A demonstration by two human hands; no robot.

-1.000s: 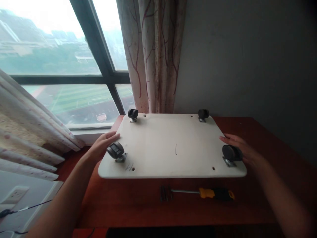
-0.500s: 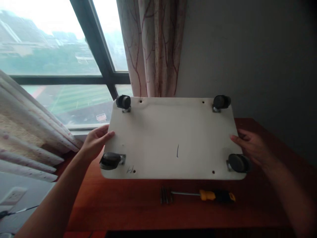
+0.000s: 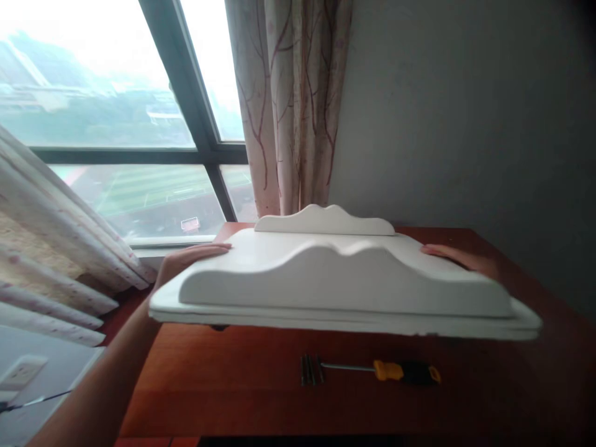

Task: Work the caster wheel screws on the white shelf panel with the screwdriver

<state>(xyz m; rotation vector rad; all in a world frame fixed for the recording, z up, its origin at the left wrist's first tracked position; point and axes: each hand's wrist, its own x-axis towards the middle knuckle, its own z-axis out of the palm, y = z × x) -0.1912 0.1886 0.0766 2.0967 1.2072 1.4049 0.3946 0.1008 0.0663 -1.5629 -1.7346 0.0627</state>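
Board: a white board [image 3: 344,292] with wavy raised rails is being held level above the tabletop [image 3: 261,397], rails facing up.
Left hand: the left hand [image 3: 186,261] is gripping the board's left edge, fingers lying over its top.
Right hand: the right hand [image 3: 459,257] is gripping the right edge; its grip is partly hidden by the board.
Tabletop: a yellow-handled screwdriver [image 3: 382,370] is lying beside several dark screws [image 3: 308,370], under the board's near edge.
Background: a curtain [image 3: 293,105] is hanging beside the window [image 3: 116,112].

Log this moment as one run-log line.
left hand: grips left edge of white board | right hand: grips right edge | board: held above table, wavy rails up | screwdriver: lying on table, untouched
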